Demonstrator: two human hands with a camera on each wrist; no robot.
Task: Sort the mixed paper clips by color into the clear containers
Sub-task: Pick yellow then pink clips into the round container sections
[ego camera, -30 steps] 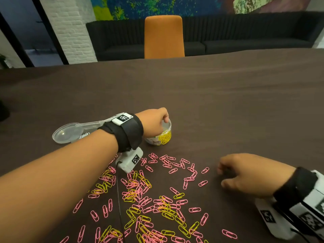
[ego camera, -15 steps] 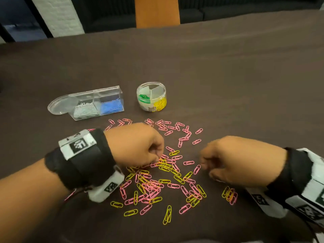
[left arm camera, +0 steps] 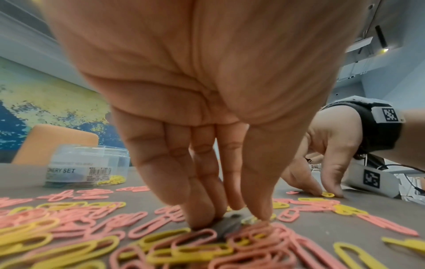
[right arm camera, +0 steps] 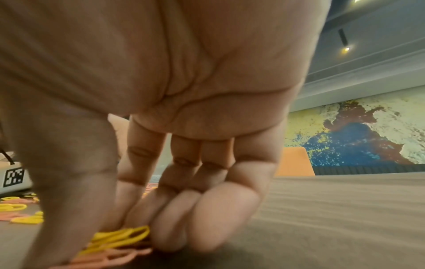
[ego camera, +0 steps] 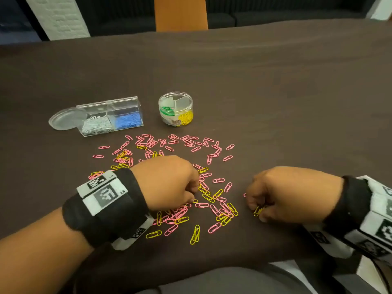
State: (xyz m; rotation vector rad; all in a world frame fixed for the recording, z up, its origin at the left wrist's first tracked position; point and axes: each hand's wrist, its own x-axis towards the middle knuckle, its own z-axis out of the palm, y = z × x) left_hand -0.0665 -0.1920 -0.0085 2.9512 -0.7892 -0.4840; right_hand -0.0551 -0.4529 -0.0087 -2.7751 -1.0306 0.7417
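Note:
Pink and yellow paper clips (ego camera: pixel 180 187) lie scattered in the middle of the dark table. Behind them stand a clear rectangular box (ego camera: pixel 110 115) with white and blue clips and a round clear jar (ego camera: pixel 175 108) with green and yellow clips. My left hand (ego camera: pixel 194 195) is over the pile, its straight fingers (left arm camera: pixel 202 209) and thumb touching the cloth, apart, beside a pale yellow clip (left arm camera: pixel 251 220). At the pile's right edge, my right hand (ego camera: pixel 257 209) pinches yellow clips (right arm camera: pixel 124 236) against the table.
The jar's clear round lid (ego camera: pixel 63 118) lies flat left of the rectangular box. An orange chair (ego camera: pixel 180 13) and a dark sofa stand beyond the far table edge. Bare cloth stretches right and behind the containers. My lap shows below the near edge.
My left hand came back from the round jar to the pile, and the view tilted down. My right hand stayed at the pile's right edge and now pinches yellow clips.

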